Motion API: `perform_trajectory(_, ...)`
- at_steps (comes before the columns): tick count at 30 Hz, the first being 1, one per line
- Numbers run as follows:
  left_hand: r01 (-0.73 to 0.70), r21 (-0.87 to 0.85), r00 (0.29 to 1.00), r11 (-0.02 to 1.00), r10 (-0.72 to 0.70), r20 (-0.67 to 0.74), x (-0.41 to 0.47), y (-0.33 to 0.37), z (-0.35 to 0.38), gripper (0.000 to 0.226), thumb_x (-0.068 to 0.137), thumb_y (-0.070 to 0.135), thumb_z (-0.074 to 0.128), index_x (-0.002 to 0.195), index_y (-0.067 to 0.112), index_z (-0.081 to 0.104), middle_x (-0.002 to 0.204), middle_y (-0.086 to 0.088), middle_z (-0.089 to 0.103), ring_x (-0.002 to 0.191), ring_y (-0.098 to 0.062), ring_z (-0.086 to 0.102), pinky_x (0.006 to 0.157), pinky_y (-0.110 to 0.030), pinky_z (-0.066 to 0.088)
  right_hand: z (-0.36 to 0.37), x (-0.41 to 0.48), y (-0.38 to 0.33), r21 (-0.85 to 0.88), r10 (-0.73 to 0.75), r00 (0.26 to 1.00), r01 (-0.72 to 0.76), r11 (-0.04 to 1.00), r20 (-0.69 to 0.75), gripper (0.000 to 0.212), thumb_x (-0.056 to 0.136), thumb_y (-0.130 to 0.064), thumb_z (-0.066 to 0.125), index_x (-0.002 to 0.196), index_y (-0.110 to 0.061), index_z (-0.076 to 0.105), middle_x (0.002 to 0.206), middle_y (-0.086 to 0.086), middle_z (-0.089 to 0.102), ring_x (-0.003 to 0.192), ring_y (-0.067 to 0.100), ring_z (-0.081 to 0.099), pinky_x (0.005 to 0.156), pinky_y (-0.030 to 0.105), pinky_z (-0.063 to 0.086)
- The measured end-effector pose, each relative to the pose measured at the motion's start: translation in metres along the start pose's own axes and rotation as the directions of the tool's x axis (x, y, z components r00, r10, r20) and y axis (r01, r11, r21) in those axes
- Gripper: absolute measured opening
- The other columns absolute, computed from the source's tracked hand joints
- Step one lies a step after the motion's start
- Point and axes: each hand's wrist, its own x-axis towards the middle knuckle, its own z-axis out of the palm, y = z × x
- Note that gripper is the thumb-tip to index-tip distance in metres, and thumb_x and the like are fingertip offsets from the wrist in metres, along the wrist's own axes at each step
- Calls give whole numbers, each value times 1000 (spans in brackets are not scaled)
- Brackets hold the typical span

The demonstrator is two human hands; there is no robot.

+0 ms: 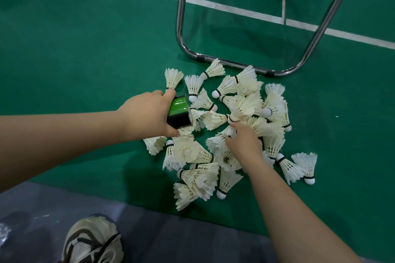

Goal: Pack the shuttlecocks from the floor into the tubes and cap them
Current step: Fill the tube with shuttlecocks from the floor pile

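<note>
A loose pile of white feather shuttlecocks [245, 104] lies on the green court floor. My left hand [149, 113] grips a green and black tube [179, 112] at the pile's left edge, its end pointing toward the shuttlecocks. My right hand [243, 143] reaches into the middle of the pile and pinches the cork end of one shuttlecock [222, 137]. No tube cap shows.
A chrome tubular chair frame [233, 64] stands on the floor just behind the pile. White court lines [213, 4] cross the green floor beyond it. A grey mat [171, 232] and my shoe [94, 241] lie at the near edge.
</note>
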Motion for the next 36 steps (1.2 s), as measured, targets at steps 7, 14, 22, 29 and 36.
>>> perform_trajectory(7, 4, 4, 1000, 1000, -4, 22, -5, 0, 0, 76, 66, 64, 69, 117, 18, 36, 95, -2, 51, 81, -22, 51, 66, -34, 48, -23, 5, 1, 286, 213, 913, -113, 951, -349, 51, 85, -22, 57, 133, -14, 40, 132, 8, 42, 114, 24, 46, 89, 33, 39)
perform_trajectory(14, 10, -2, 999, 1000, -9, 43, 0, 4, 0, 78, 67, 64, 69, 119, 18, 34, 94, 0, 49, 81, -21, 51, 67, -35, 49, -35, 18, -52, 700, -194, 959, -6, 714, 207, 61, 91, -8, 50, 145, -21, 27, 150, 2, 33, 135, 22, 34, 110, 42, 32)
perform_trajectory(22, 3, -7, 1000, 1000, -3, 31, 3, 3, 0, 76, 67, 64, 69, 117, 19, 36, 93, 0, 49, 81, -21, 51, 64, -33, 45, -31, 13, -28, 380, -51, 999, 41, 924, 16, 31, 92, -11, 43, 117, -24, 57, 115, -1, 60, 79, 11, 54, 66, 26, 47)
perform_trajectory(29, -5, 5, 1000, 1000, 5, 6, 3, 3, -1, 75, 67, 65, 69, 116, 19, 36, 95, -1, 51, 80, -22, 51, 62, -32, 43, -12, 4, 1, -35, 23, 978, -16, 999, 209, 66, 84, -19, 62, 142, -21, 31, 141, 12, 33, 119, 29, 47, 90, 35, 43)
perform_trajectory(36, -2, -10, 1000, 1000, 2, 15, -1, 5, -1, 74, 67, 65, 68, 116, 19, 36, 94, -1, 51, 80, -21, 52, 64, -33, 46, -9, 2, 16, 312, 235, 971, -211, 926, -42, 35, 95, -14, 43, 129, -12, 52, 118, 8, 61, 85, 19, 54, 67, 28, 41)
